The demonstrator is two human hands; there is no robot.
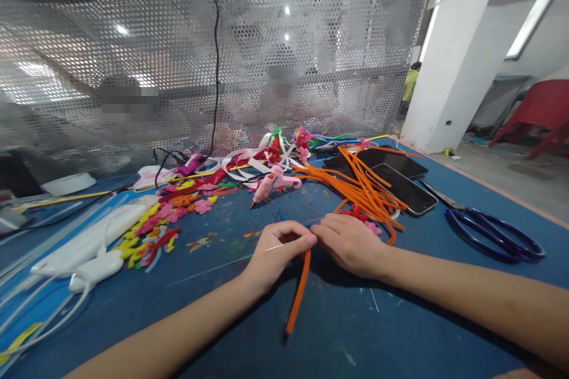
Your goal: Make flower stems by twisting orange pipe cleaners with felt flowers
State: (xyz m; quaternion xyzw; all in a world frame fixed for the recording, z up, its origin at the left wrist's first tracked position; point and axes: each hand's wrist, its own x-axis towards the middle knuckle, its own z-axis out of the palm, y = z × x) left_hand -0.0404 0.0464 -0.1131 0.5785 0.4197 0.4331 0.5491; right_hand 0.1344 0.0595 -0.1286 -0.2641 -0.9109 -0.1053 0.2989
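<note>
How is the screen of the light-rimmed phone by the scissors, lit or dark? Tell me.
Dark: the phone shows a plain black face, with no picture or glow.

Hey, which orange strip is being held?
The single orange strip extending from where the left hand and right hand meet; the other orange strips lie heaped beyond the right hand.

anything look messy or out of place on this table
Yes: loose orange strips fan untidily beyond the right hand, some overlapping the phone, and the blue tabletop has coloured smudges near the pink glue gun.
</note>
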